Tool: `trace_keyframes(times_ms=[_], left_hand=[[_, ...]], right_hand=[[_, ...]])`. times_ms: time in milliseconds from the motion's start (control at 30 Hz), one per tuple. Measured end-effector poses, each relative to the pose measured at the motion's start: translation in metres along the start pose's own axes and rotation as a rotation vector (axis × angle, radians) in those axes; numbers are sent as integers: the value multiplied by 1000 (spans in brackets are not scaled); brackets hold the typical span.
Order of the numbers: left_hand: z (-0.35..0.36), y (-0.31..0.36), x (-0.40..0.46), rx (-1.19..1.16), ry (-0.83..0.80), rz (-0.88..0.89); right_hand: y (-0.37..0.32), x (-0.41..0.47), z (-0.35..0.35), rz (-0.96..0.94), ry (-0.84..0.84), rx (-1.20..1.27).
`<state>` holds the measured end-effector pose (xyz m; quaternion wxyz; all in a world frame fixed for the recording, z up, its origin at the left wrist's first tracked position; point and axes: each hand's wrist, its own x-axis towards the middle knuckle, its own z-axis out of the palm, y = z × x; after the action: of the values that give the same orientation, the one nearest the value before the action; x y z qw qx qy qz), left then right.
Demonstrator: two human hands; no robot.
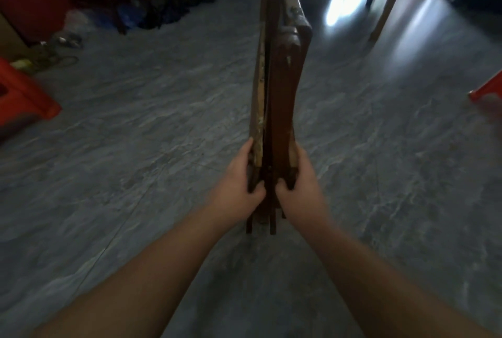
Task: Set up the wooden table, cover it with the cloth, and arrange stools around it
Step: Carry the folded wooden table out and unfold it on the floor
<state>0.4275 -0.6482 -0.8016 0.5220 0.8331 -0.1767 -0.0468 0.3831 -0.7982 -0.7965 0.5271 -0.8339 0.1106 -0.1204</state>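
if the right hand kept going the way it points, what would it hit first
The right hand grips the folded table and points forward along it; beyond, probably a wooden leg, though depth is unclear.

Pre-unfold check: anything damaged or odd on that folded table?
Yes. The folded wooden table, gripped by left hand and right hand, has a pale, chipped-looking left edge, where the finish appears worn. Blur hides detail.

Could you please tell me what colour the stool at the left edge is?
Red; the stool shows best in the head view.
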Motion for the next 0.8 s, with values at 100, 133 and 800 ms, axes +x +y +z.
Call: trace_keyframes(times_ms=[100, 133, 800], left_hand=[[8, 10, 0, 1, 59, 25], [10, 11, 0, -6, 62, 36], [-95, 42, -7, 341, 81, -30]], right_hand=[[-8, -2, -1, 34, 3, -14], [-8, -3, -1, 29, -4, -16], [-26, 8, -136, -13, 7, -281]])
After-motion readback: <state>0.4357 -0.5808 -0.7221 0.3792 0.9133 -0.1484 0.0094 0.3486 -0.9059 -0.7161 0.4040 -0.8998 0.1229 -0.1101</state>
